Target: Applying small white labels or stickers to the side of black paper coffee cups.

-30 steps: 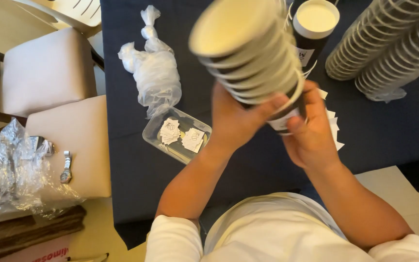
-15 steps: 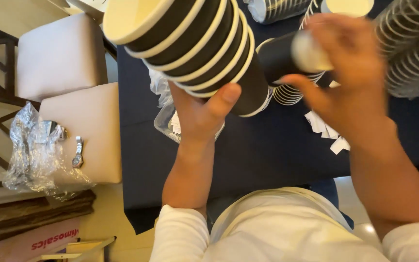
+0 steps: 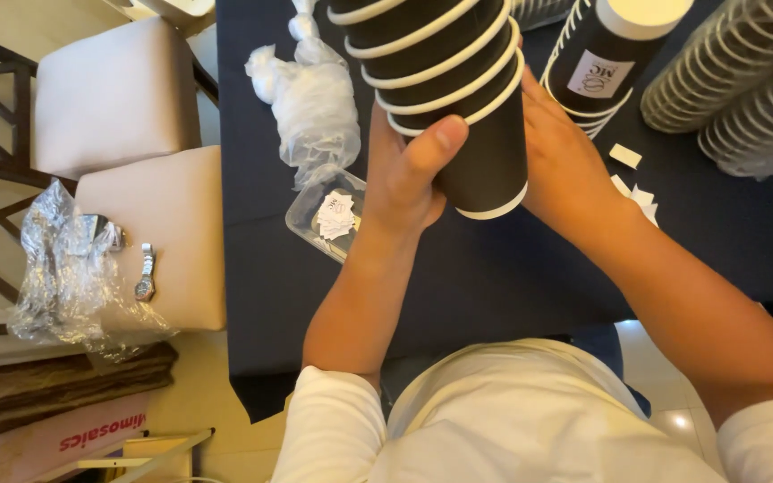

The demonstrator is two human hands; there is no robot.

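- A person's left hand (image 3: 409, 174) grips a nested stack of black paper cups (image 3: 440, 80) with white rims, thumb pressed across the front of the lowest cup, holding the stack above a dark blue tablecloth (image 3: 494, 268).
- The right hand (image 3: 565, 161) lies against the far side of the same stack, palm to the cups; its fingers are hidden behind them, so how tightly it closes cannot be told.
- Just behind the right hand stands a single black cup with a pale label (image 3: 615, 54), set on other cups.
- Long rows of stacked cups (image 3: 735, 80) lie at the cloth's upper right, small white paper scraps (image 3: 632, 179) near them.
- Left of the hands sit a clear plastic tray of white stickers (image 3: 333, 219) and a crumpled plastic bag (image 3: 315, 107).
- On a cushioned chair (image 3: 181, 233) beside the table rest a wristwatch (image 3: 145, 273) and clear wrapping (image 3: 64, 268).
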